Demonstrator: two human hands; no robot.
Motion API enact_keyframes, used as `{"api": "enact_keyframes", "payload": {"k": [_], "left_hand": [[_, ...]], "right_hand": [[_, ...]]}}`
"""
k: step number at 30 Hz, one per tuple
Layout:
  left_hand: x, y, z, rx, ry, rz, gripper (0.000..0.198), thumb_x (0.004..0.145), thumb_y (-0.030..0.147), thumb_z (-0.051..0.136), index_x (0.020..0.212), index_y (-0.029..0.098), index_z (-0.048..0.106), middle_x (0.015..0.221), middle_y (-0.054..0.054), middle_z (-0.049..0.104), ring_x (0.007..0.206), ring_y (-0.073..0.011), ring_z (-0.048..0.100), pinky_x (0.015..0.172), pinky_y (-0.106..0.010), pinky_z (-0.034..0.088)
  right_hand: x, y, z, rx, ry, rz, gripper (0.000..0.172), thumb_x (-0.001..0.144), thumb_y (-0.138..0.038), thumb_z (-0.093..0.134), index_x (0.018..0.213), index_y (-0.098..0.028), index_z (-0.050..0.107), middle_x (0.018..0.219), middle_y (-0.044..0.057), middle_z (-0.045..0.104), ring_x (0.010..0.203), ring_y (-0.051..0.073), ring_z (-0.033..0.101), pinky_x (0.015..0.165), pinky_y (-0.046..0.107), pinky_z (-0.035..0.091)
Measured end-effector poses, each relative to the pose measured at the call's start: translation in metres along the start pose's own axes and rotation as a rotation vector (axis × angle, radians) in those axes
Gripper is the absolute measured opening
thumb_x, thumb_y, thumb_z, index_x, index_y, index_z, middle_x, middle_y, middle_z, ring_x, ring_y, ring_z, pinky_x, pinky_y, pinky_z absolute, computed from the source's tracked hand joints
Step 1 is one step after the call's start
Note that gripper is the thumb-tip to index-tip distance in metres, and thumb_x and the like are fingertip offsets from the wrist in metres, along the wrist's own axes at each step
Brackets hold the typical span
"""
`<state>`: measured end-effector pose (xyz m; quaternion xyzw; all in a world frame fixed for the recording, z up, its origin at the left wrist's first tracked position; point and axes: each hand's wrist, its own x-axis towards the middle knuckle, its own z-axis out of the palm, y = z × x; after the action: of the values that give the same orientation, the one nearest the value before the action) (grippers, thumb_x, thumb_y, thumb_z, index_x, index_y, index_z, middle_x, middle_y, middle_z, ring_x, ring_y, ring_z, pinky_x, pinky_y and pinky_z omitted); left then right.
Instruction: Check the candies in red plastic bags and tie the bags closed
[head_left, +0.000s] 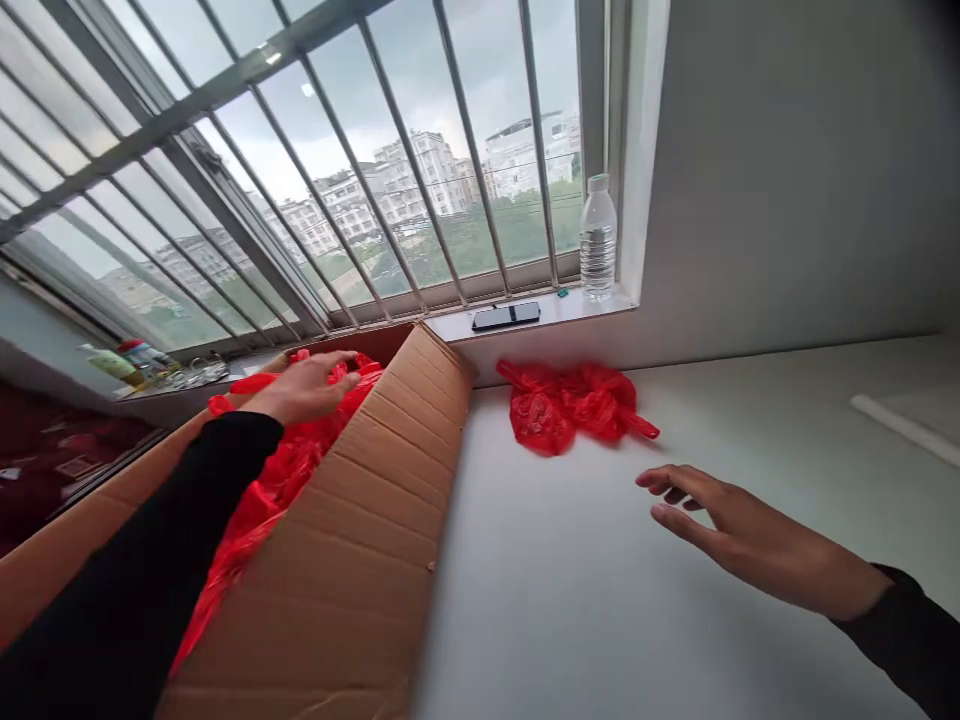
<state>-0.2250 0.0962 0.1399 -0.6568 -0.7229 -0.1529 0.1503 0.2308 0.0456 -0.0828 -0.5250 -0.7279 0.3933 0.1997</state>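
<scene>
A large cardboard box (382, 480) stands at the left, filled with red plastic bags (262, 490). My left hand (307, 388) reaches into the box and lies on the red bags, its fingers bent over them. A crumpled red plastic bag (570, 405) lies on the white table (600, 600) by the wall under the window. My right hand (720, 525) hovers above the table to the right of that bag, fingers stretched out toward it, holding nothing.
On the window sill stand a clear water bottle (598, 238) and a dark phone (506, 316). Barred window behind. Small bottles and clutter (142, 365) lie on the sill at the far left.
</scene>
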Motion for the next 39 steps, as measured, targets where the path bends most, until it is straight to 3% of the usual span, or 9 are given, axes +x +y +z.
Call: {"api": "enact_keyframes", "payload": {"k": [3, 5, 12, 15, 19, 24, 30, 34, 39], "left_hand": [[0.01, 0.04, -0.016, -0.015, 0.029, 0.025, 0.03, 0.098, 0.031, 0.063, 0.124, 0.017, 0.065, 0.115, -0.008, 0.07, 0.104, -0.0243, 0.068, 0.094, -0.048, 0.055], [0.013, 0.078, -0.005, -0.066, 0.025, 0.101, 0.032, 0.099, 0.034, 0.061, 0.126, 0.017, 0.064, 0.114, -0.007, 0.07, 0.105, -0.0251, 0.068, 0.096, -0.05, 0.054], [-0.013, 0.196, 0.155, -0.226, -0.12, 0.103, 0.032, 0.098, 0.035, 0.062, 0.124, 0.018, 0.064, 0.127, -0.011, 0.065, 0.111, -0.0248, 0.065, 0.096, -0.048, 0.055], [-0.034, 0.215, 0.218, -0.247, -0.117, -0.015, 0.037, 0.097, 0.034, 0.064, 0.131, 0.018, 0.06, 0.132, -0.012, 0.062, 0.115, -0.0268, 0.064, 0.096, -0.049, 0.055], [-0.057, 0.214, 0.26, -0.29, -0.115, -0.067, 0.038, 0.096, 0.033, 0.065, 0.13, 0.017, 0.06, 0.133, -0.012, 0.061, 0.115, -0.0275, 0.063, 0.096, -0.05, 0.055], [-0.1, 0.196, 0.259, -0.4, -0.125, 0.035, 0.034, 0.096, 0.033, 0.065, 0.125, 0.016, 0.062, 0.128, -0.011, 0.064, 0.114, -0.0267, 0.063, 0.097, -0.05, 0.054], [-0.183, 0.177, 0.219, -0.601, -0.19, 0.14, 0.023, 0.093, 0.017, 0.062, 0.116, 0.02, 0.065, 0.115, -0.008, 0.069, 0.109, -0.0233, 0.065, 0.095, -0.045, 0.055], [-0.21, 0.189, 0.204, -0.711, -0.157, 0.095, 0.042, 0.089, 0.01, 0.054, 0.127, 0.027, 0.06, 0.125, -0.008, 0.067, 0.116, -0.0241, 0.064, 0.096, -0.042, 0.056], [-0.214, 0.213, 0.205, -0.746, -0.108, 0.073, 0.015, 0.091, 0.031, 0.063, 0.104, 0.027, 0.069, 0.108, -0.008, 0.071, 0.107, -0.0296, 0.065, 0.092, -0.05, 0.055]], "right_hand": [[-0.004, -0.009, -0.003, 0.005, -0.013, -0.025, 0.047, 0.099, -0.064, 0.042, 0.133, -0.034, 0.055, 0.142, 0.002, 0.056, 0.125, 0.025, 0.055, 0.101, 0.041, 0.049], [-0.007, -0.011, -0.004, 0.003, -0.033, -0.042, 0.046, 0.1, -0.061, 0.043, 0.134, -0.032, 0.055, 0.14, 0.003, 0.057, 0.12, 0.025, 0.058, 0.099, 0.041, 0.049], [-0.017, -0.018, -0.013, 0.013, -0.033, -0.09, 0.043, 0.101, -0.058, 0.044, 0.133, -0.031, 0.056, 0.136, 0.002, 0.06, 0.118, 0.022, 0.058, 0.098, 0.04, 0.049], [-0.021, -0.024, -0.021, 0.03, 0.014, -0.115, 0.039, 0.102, -0.055, 0.045, 0.13, -0.031, 0.059, 0.131, 0.001, 0.063, 0.114, 0.022, 0.06, 0.094, 0.038, 0.05], [-0.028, -0.032, -0.029, 0.081, 0.085, -0.193, 0.034, 0.102, -0.05, 0.046, 0.123, -0.031, 0.064, 0.126, 0.0, 0.067, 0.107, 0.02, 0.063, 0.091, 0.034, 0.051], [-0.031, -0.034, -0.037, 0.119, 0.178, -0.277, 0.033, 0.102, -0.047, 0.046, 0.116, -0.027, 0.07, 0.121, 0.002, 0.071, 0.091, 0.02, 0.067, 0.08, 0.033, 0.054], [-0.024, -0.025, -0.034, 0.129, 0.191, -0.309, 0.027, 0.101, -0.037, 0.049, 0.114, -0.026, 0.07, 0.115, 0.002, 0.072, 0.101, 0.02, 0.067, 0.083, 0.032, 0.054], [-0.012, -0.019, -0.013, 0.066, 0.166, -0.353, 0.024, 0.099, -0.029, 0.051, 0.116, -0.023, 0.068, 0.117, 0.004, 0.071, 0.108, 0.021, 0.064, 0.095, 0.038, 0.052], [0.004, -0.011, 0.02, -0.103, 0.196, -0.513, 0.032, 0.098, -0.019, 0.051, 0.128, -0.024, 0.062, 0.13, 0.007, 0.064, 0.125, 0.025, 0.054, 0.105, 0.046, 0.048]]}}
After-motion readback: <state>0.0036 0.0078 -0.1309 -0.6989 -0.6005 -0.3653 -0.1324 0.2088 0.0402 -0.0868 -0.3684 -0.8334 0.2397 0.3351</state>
